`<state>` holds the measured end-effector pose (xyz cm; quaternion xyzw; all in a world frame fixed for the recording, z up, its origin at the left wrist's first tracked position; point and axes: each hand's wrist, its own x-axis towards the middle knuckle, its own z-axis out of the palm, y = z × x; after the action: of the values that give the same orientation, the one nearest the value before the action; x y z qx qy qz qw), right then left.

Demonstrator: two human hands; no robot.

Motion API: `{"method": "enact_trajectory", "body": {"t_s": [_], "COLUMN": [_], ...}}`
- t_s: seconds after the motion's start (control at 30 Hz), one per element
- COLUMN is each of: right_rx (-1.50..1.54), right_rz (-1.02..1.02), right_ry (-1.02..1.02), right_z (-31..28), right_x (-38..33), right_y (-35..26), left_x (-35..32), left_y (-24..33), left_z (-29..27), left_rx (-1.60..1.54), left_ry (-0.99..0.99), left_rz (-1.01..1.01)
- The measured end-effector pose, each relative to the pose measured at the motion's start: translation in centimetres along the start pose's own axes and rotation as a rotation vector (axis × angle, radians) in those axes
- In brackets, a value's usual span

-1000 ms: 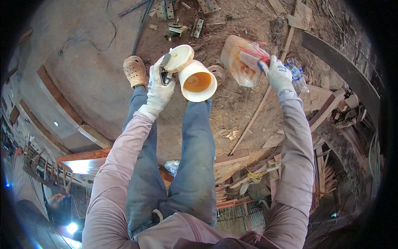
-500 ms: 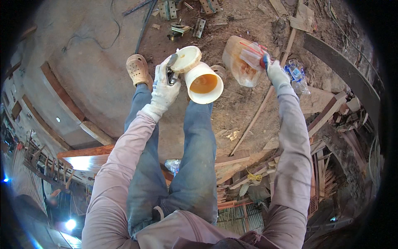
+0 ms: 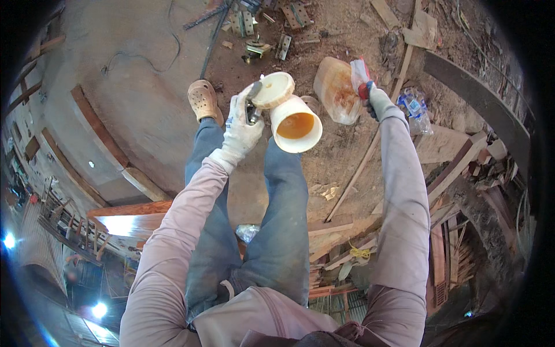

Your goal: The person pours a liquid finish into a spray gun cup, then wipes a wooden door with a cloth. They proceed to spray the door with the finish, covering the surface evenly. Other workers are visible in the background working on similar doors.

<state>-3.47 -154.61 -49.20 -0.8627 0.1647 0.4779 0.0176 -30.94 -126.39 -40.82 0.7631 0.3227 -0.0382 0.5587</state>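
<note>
My left hand (image 3: 240, 130), in a pale work glove, is closed around the edge of a round white lid (image 3: 274, 89). A dark metal part (image 3: 252, 110) shows by its fingers; I cannot make out its kind. Against the lid is a white plastic tub (image 3: 300, 128), its mouth facing me, with amber liquid (image 3: 296, 125) inside. Whether my hand also bears the tub is hidden. My gloved right hand (image 3: 379, 103) grips a clear plastic piece with red markings (image 3: 361, 75) and a red part at its base. Beside it lies a translucent, brown-stained plastic container (image 3: 335, 87).
Metal hinges (image 3: 296, 15) and other hardware (image 3: 258, 48) lie beyond the tub. Crumpled clear and blue plastic (image 3: 415, 107) is right of my right hand. A long wood strip (image 3: 370, 150) crosses the dirt floor. Scrap timber is piled at right; a reddish board (image 3: 130, 211) sits at left.
The clear piece in my right hand has swung from pointing left across the stained container to standing upright. My left hand, lid and tub appear slightly farther right, as the whole view has shifted.
</note>
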Motion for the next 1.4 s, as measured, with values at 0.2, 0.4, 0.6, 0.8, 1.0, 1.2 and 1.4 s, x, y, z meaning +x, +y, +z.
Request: {"method": "enact_trajectory", "body": {"t_s": [0.2, 0.4, 0.6, 0.8, 1.0, 1.2, 1.4], "right_rx": [0.088, -0.180, -0.618, 0.008, -0.198, -0.391, -0.633], "right_rz": [-0.890, -1.310, -1.345, -1.508, -1.994, -2.202, -2.303], "right_ry": [-0.091, -0.694, -0.488, -0.069, 0.275, 0.380, 0.357], "right_z": [-4.3, -7.4, -10.4, -17.6, -17.2, -11.0, -5.2], "right_x": [-16.0, -30.1, -41.1, -51.9, -64.9, -73.3, -79.1], "right_y": [-11.8, -17.8, -19.9, -18.3, -13.3, -17.4, -22.4], "left_x": [-1.6, -5.2, -10.2, -16.4, -21.4, -23.8, -24.8], "left_y": [6.0, 13.3, 20.1, 26.1, 28.2, 24.6, 19.5], "left_z": [-2.8, -7.2, -12.1, -18.4, -25.3, -31.4, -37.6], "left_rx": [0.000, 0.010, -0.184, -0.174, -0.249, -0.343, -0.500], "left_ry": [0.021, 0.090, 0.059, 0.170, 0.363, 0.460, 0.494], "left_rz": [0.032, 0.123, -0.051, -0.196, -0.206, -0.132, -0.088]}}
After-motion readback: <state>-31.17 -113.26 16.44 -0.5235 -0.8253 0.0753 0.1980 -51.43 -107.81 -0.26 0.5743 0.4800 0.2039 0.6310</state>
